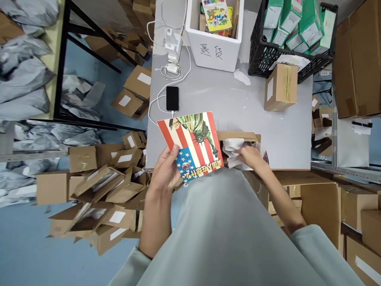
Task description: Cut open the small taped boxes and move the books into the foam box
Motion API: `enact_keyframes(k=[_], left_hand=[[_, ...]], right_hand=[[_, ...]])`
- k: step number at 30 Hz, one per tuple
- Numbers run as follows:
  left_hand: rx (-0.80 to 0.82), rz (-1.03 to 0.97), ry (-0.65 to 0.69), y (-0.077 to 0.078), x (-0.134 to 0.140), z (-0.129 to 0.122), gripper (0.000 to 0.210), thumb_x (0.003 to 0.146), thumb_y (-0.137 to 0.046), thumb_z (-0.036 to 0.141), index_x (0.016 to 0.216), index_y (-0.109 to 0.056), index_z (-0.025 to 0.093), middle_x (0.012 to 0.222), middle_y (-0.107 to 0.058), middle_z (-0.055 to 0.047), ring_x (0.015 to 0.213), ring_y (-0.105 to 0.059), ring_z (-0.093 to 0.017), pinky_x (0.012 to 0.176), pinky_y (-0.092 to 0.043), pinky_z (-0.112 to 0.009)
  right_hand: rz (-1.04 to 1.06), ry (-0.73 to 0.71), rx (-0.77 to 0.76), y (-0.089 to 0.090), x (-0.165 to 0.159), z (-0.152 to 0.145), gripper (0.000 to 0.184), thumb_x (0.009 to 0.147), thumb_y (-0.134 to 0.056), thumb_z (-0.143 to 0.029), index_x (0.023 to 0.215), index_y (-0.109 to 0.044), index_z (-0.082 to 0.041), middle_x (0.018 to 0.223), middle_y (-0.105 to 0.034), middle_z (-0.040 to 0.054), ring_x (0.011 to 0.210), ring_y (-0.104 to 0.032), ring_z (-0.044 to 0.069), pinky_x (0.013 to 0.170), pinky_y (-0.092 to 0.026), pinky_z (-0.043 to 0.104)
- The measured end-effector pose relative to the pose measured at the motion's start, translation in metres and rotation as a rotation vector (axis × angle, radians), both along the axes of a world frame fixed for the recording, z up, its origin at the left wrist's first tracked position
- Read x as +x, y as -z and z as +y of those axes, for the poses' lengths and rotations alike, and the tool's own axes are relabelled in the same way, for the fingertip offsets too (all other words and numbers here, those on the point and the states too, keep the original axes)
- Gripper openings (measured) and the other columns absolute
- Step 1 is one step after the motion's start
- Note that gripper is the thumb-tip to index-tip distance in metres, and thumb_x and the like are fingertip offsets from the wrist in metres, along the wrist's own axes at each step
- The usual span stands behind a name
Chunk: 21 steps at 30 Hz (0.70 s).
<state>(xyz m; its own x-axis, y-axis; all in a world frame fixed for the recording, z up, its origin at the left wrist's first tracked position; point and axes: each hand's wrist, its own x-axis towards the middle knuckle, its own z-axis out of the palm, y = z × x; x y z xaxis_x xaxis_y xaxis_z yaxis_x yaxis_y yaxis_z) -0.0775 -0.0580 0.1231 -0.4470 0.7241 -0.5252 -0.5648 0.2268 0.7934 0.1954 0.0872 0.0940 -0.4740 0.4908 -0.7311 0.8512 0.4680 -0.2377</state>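
My left hand [166,167] grips the left edge of a book [195,145], thumb on top. Its cover shows red and white stripes, white stars on blue, a green statue and yellow lettering, upside down from here. To the right, an open cardboard box [239,136] lies at the table's near edge. My right hand [250,156] reaches into it with fingers closed on crumpled white wrapping [232,150]. Part of that box is hidden by the book and my clothing. A small dark item [266,157] sits just right of my right wrist.
On the grey table [208,93] stand a white bin [212,51] of books, a black crate [262,59] with green-white boxes, and a taped carton [281,87]. A phone [172,98] is plugged into a cable by a power strip [174,45]. Opened cartons [116,194] pile up at left.
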Motion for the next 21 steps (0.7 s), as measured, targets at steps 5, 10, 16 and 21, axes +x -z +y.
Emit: enact_keyframes(k=[5, 10, 16, 21], left_hand=[[0.012, 0.038, -0.015, -0.007, 0.017, 0.002, 0.058, 0.077, -0.097, 0.060, 0.118, -0.078, 0.024, 0.120, -0.085, -0.008, 0.118, -0.081, -0.029, 0.100, -0.069, -0.038], [0.018, 0.022, -0.036, -0.013, 0.019, -0.007, 0.058, 0.079, -0.097, 0.059, 0.121, -0.078, 0.024, 0.126, -0.085, -0.009, 0.123, -0.080, -0.030, 0.105, -0.068, -0.039], [0.026, -0.144, -0.012, -0.014, 0.028, -0.008, 0.057, 0.084, -0.093, 0.056, 0.127, -0.077, 0.022, 0.129, -0.083, -0.011, 0.129, -0.077, -0.034, 0.111, -0.065, -0.046], [0.024, -0.249, 0.175, -0.015, 0.066, 0.005, 0.060, 0.088, -0.088, 0.062, 0.131, -0.078, 0.020, 0.130, -0.083, -0.013, 0.130, -0.076, -0.036, 0.114, -0.061, -0.050]], right_hand=[[-0.196, 0.015, -0.135, 0.040, -0.041, 0.024, 0.037, 0.104, -0.060, -0.015, 0.134, -0.079, -0.001, 0.132, -0.077, 0.0335, 0.124, -0.077, 0.043, 0.105, -0.059, 0.049], [-0.037, 0.019, -0.193, 0.023, -0.018, 0.020, 0.050, 0.115, -0.046, -0.031, 0.161, -0.063, -0.018, 0.158, -0.068, 0.0180, 0.144, -0.067, 0.037, 0.117, -0.055, 0.049], [0.858, 0.658, -0.397, -0.026, 0.039, -0.021, 0.060, 0.105, -0.069, -0.060, 0.158, -0.064, -0.033, 0.151, -0.075, 0.0085, 0.142, -0.069, 0.032, 0.121, -0.055, 0.054], [1.013, 0.873, -0.636, -0.027, 0.034, -0.042, 0.071, 0.089, -0.086, -0.068, 0.148, -0.071, -0.030, 0.140, -0.080, 0.0082, 0.126, -0.078, 0.033, 0.107, -0.065, 0.049]])
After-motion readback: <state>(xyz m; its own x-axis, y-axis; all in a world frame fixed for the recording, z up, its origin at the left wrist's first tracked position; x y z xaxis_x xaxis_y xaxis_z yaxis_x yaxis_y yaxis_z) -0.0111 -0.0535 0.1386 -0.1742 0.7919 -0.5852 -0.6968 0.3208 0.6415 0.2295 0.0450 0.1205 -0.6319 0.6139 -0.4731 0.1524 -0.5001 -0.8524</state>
